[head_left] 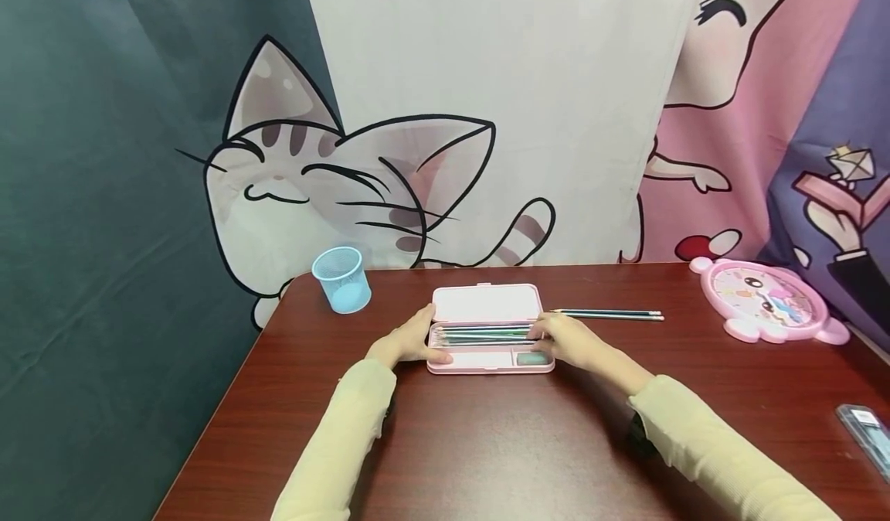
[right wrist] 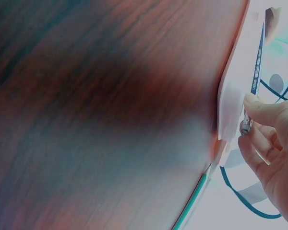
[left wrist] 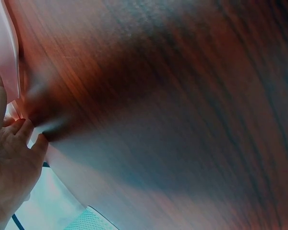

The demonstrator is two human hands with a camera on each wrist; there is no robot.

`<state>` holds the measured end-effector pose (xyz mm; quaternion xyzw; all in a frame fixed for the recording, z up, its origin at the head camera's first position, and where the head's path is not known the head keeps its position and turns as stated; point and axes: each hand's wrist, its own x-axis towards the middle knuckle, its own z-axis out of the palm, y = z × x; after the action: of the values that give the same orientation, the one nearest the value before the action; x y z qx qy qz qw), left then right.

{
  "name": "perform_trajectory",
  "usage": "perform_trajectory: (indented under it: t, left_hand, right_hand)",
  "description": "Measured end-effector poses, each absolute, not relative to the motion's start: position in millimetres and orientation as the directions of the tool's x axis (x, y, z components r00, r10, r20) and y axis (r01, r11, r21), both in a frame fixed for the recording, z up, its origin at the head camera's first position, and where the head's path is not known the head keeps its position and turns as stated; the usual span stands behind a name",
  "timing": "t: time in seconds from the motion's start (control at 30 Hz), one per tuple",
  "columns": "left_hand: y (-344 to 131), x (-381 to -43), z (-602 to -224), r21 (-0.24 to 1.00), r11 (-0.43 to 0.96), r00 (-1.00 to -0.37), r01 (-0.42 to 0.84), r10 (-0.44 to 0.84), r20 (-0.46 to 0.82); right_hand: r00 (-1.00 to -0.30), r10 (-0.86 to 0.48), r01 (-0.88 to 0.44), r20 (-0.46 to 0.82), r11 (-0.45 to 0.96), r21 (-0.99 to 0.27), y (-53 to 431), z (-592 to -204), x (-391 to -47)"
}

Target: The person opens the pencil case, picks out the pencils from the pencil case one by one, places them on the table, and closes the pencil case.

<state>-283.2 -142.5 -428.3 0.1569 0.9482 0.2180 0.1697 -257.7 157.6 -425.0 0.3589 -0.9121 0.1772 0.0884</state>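
An open pink pencil case (head_left: 480, 369) lies on the table, its lid folded back. Several pencils (head_left: 480, 337) fill its long compartment, and a grey-green block (head_left: 533, 359) sits in a small front compartment. At the case's left end, my left hand (head_left: 409, 341) holds it, thumb near the front corner and fingers by the lid. My right hand (head_left: 572, 341) is over the right end. In the right wrist view, its thumb and fingers pinch a dark pencil (right wrist: 256, 72) near the end, above the case's edge.
Two pencils (head_left: 612, 314) lie on the table right of the case. A blue mesh cup (head_left: 348, 293) stands at the back left. To the right are a pink clock (head_left: 772, 304) and a flat package (head_left: 865, 436). A printed cloth (head_left: 501, 65) hangs behind the table.
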Motion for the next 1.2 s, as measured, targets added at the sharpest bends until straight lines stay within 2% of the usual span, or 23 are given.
perform_trajectory:
  t: [0.37,0.77,1.2]
  left_hand:
    - [-143.7,-284.3,-430.5,0.454,0.858,-0.891,0.24,0.38,-0.247]
    - [-143.7,-285.6,-431.4,0.457,0.855,-0.891,0.243,0.384,-0.244]
    - [-143.3,-285.3,-430.2,0.447,0.86,-0.886,0.244,0.385,-0.258]
  right_hand:
    - [-0.747,-0.588,-0.661,0.31,0.706,-0.255,188.3,-418.3,-258.4]
    - [-0.698,-0.561,-0.688,0.446,0.697,-0.2,253.8,-404.1,-259.1]
    - [-0.696,-0.501,-0.655,0.514,0.737,-0.169,312.7,-399.7,-262.1]
